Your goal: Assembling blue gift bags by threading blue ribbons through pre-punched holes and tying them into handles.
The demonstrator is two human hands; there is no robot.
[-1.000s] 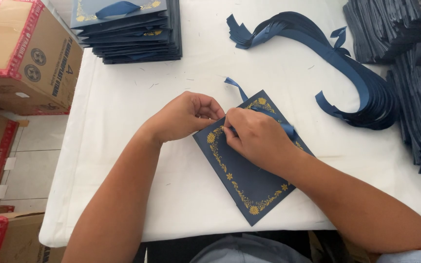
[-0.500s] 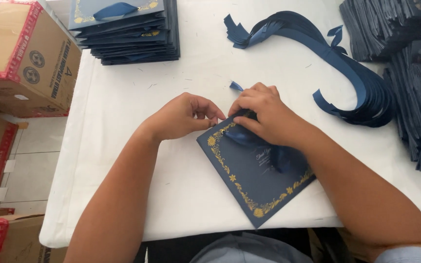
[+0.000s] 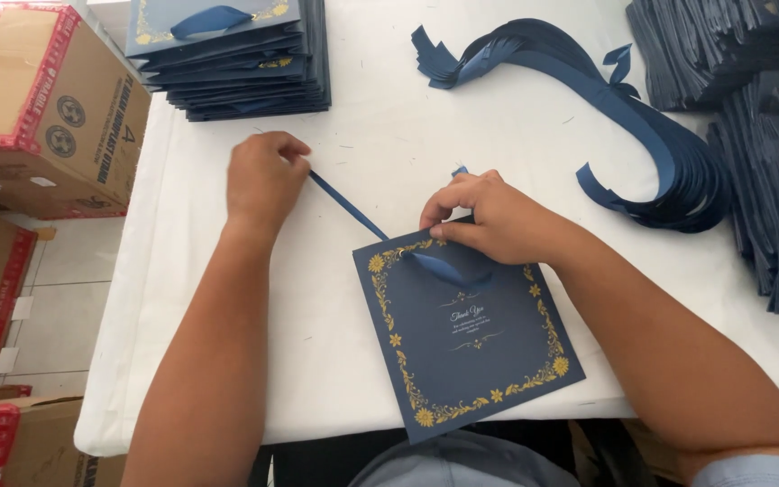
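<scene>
On a white tabletop [image 3: 389,135] a blue card [image 3: 471,347] lies at the near edge. The right hand [image 3: 489,216] pinches a ribbon [image 3: 353,209] at the card's far edge; the left hand [image 3: 263,176] is clamped on its other end, drawn taut to the left. Finished cards [image 3: 227,54] are stacked far left, loose ribbons [image 3: 642,126] far right, boxes [image 3: 38,99] left.

Bare forearms, light-blue sleeve [image 3: 755,471] (right arm only)

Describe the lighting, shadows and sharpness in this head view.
Head view: bright, even light; the white table nearly washes out, and shadows under the left hand and right hand are faint. The card and ribbon look sharp, with no motion blur; edges bow slightly.
</scene>
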